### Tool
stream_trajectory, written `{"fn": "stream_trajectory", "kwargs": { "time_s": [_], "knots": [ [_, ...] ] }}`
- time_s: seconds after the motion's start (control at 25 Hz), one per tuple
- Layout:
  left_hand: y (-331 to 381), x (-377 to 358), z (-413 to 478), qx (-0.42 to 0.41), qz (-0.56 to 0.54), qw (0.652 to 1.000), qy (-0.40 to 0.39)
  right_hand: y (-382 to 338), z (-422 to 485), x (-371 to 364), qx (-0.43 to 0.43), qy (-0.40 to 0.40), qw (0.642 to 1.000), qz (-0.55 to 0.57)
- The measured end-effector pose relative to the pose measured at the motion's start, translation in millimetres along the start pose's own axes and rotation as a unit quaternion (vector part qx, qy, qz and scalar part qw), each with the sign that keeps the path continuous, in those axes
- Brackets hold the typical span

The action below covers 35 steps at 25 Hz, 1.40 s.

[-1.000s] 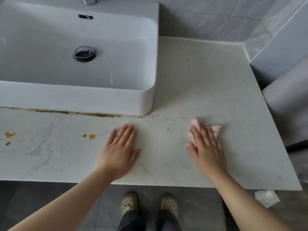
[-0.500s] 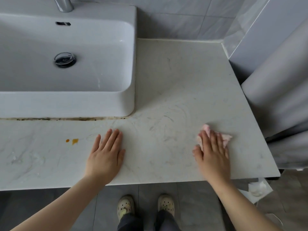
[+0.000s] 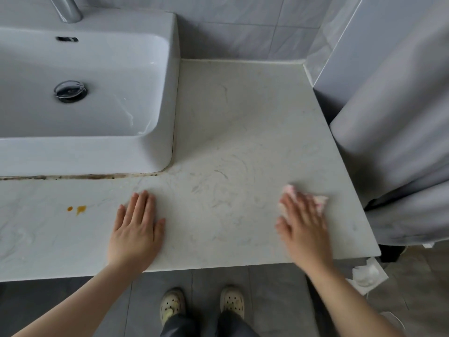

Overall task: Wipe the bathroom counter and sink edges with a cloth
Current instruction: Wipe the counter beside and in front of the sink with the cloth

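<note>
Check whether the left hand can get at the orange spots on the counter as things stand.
Probably yes. The left hand lies flat on the counter, and the orange spots sit just to its left with only bare marble between. But the cloth is under the right hand.

One white rectangular ceramic sink (image 3: 170, 69). One chrome tap (image 3: 69, 10). One round chrome drain plug (image 3: 70, 91). One dark overflow slot (image 3: 66, 39). One pale marble-patterned stone worktop (image 3: 243, 117). Two orange stains on worktop: small dot (image 3: 70, 208), larger blot (image 3: 81, 209). One crumpled pink cloth (image 3: 320, 200). Two bare grips: left grip (image 3: 136, 229), right grip (image 3: 303, 229). Two cream perforated clogs on floor: left clog (image 3: 171, 306), right clog (image 3: 232, 301). One grey hanging curtain (image 3: 401, 142). One crumpled white tissue (image 3: 366, 273) on floor.
</note>
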State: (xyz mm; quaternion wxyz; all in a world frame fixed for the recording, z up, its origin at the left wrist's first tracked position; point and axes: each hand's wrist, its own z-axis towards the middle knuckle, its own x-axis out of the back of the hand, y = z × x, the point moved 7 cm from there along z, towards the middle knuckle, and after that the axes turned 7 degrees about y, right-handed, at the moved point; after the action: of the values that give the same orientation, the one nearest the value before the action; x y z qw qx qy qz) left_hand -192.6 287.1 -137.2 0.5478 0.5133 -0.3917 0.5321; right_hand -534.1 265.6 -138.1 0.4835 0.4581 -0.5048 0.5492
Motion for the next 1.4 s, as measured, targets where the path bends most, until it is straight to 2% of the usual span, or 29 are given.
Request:
{"fn": "stream_trajectory", "kwargs": {
  "time_s": [0.08,0.12,0.16,0.24,0.32,0.4,0.44,0.52,0.6,0.68,0.76,0.88,1.0,1.08,1.16,1.28,1.32,1.4],
  "knots": [
    [1.9,0.6,-0.4,0.003,0.005,1.0,0.003,37.6,4.8,9.6,-0.133,0.034,0.99,0.01],
    [2.2,0.7,-0.8,0.001,0.006,1.0,0.0,30.1,5.1,10.6,-0.164,0.043,0.986,0.001],
    [2.4,1.6,-1.0,0.002,0.007,1.0,-0.004,5.9,3.7,9.6,-0.145,0.051,0.988,-0.004],
    [2.8,4.1,0.8,0.005,0.006,1.0,0.0,-75.5,-6.2,7.0,0.007,0.053,0.998,0.012],
    [4.3,6.1,1.9,0.003,-0.002,1.0,0.003,-144.3,-30.7,1.8,0.18,0.035,0.982,0.043],
    [3.8,6.2,0.3,0.01,-0.009,1.0,0.005,-154.4,-39.9,-0.6,0.283,0.01,0.958,0.046],
    [3.4,6.0,-1.3,0.012,-0.008,1.0,0.006,-143.2,-35.3,-2.6,0.303,0.013,0.952,0.025],
    [3.3,4.0,-1.7,0.008,0.004,1.0,0.0,-107.0,-16.3,-6.9,0.256,0.022,0.967,0.002],
    [1.2,3.2,0.7,-0.003,0.012,1.0,-0.016,-78.1,4.1,-7.5,0.117,0.02,0.993,0.002],
    [-0.8,7.3,5.2,-0.034,0.017,0.999,-0.026,-84.6,6.6,-5.0,0.027,0.039,0.999,-0.006],
    [-3.9,12.3,6.2,-0.081,0.024,0.996,-0.036,-115.2,-1.3,-4.1,0.025,0.047,0.999,0.001],
    [-25.6,24.4,-1.1,-0.14,0.007,0.99,-0.02,-184.4,-19.3,-2.1,0.072,0.06,0.995,0.032],
    [-82.1,38.0,-4.6,-0.112,-0.001,0.994,-0.009,-256.6,-45.4,-12.5,0.153,0.026,0.987,0.047],
    [-129.8,42.3,-2.3,-0.081,0.013,0.996,-0.022,-272.0,-45.7,-18.1,0.196,0.007,0.98,0.01],
    [-166.9,42.5,1.3,-0.058,0.018,0.997,-0.051,-249.2,-34.1,-20.5,0.139,0.0,0.99,-0.017],
    [-196.4,40.6,-0.7,-0.038,0.017,0.996,-0.078,-213.6,-22.6,-16.1,-0.105,0.014,0.994,0.0],
    [-199.1,39.6,-1.4,-0.035,0.017,0.996,-0.079,-224.7,-23.7,-15.7,-0.139,0.023,0.99,-0.005],
    [-200.8,37.7,-0.7,-0.033,0.02,0.996,-0.08,-282.9,-24.4,-18.9,-0.088,0.011,0.996,0.002]
  ]
}}
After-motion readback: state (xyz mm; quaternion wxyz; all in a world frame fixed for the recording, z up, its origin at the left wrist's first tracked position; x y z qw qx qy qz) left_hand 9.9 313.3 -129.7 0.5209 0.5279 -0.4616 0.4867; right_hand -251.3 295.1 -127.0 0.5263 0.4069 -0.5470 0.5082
